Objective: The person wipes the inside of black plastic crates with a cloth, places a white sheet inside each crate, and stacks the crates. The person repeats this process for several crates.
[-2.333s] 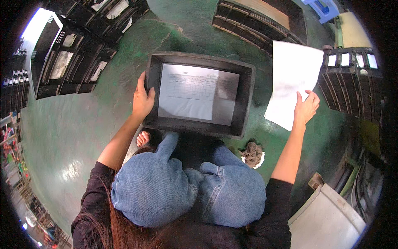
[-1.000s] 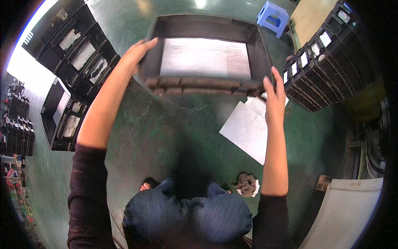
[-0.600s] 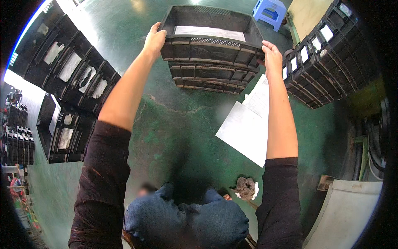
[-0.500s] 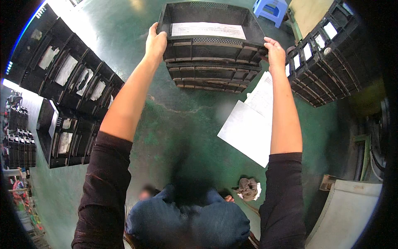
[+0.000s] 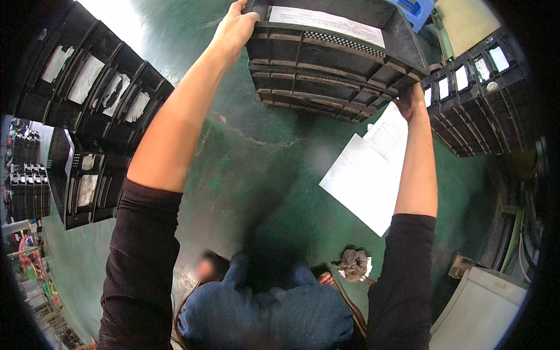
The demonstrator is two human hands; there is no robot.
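A black plastic crate (image 5: 344,55) sits tilted at the top of the view, its right end lower and closer to me. A printed paper sheet (image 5: 326,24) lies inside it. My left hand (image 5: 235,30) is closed on the crate's left end, thumb over the rim. Under its right corner my right hand (image 5: 413,104) grips from below, the fingers partly hidden by the crate. Another black crate (image 5: 309,100) shows directly beneath; whether the two touch cannot be told. White paper sheets (image 5: 367,181) lie beside my right forearm.
Stacked black crates with paper labels stand at left (image 5: 87,87) and at right (image 5: 472,99). Behind the held crate is a blue plastic stool (image 5: 415,13). A bundled brown cloth (image 5: 353,263) rests on the green floor (image 5: 256,181), near a grey-white panel (image 5: 481,309) at lower right.
The held crate has come up closer and tilted down to the right. My right hand has shifted from its right rim to beneath the corner; my left hand has moved up slightly.
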